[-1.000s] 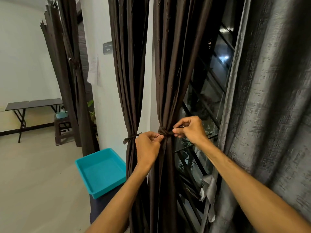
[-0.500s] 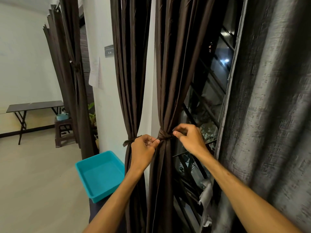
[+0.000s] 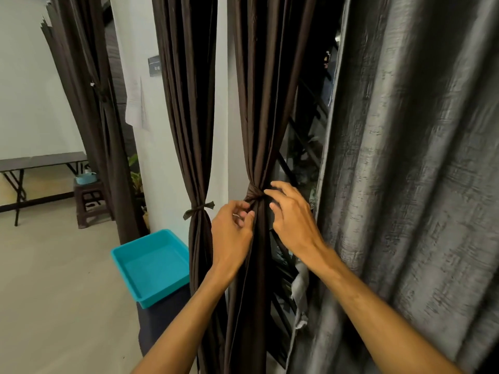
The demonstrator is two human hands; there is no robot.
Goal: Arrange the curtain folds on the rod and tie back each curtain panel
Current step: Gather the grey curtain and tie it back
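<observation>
Far right: grey curtain (image 3: pixel 405 184), hanging loose, not tied. Centre: brown curtain panel (image 3: pixel 259 103), gathered to a narrow waist in front of the window grille (image 3: pixel 299 147) and cinched there by a tie band (image 3: pixel 253 194). Just left of it: second brown panel (image 3: pixel 186 103), already cinched by its own tie (image 3: pixel 198 209), ends sticking out. Lower left, behind that panel: teal tray (image 3: pixel 151 263).

Both hands at the centre panel's waist, one on each side, apart. Right hand (image 3: pixel 293 222) with fingers spread and nearly straight, fingertips touching the knot, gripping nothing. Left hand (image 3: pixel 232 233) with fingers curled against the fabric just below the band; pinching a tie end or not, cannot tell.

Likely risk: a knot left slack, with the band sliding down the smooth cloth or working loose on release and the folds spilling back across the window. Also possible: a fold snagged by the spread fingers, pulling the gather uneven.

Against half a second ago: then both hands pinching the tie ends and drawing them outward; now right fingers off the end and opened, left drawn in below the knot.
</observation>
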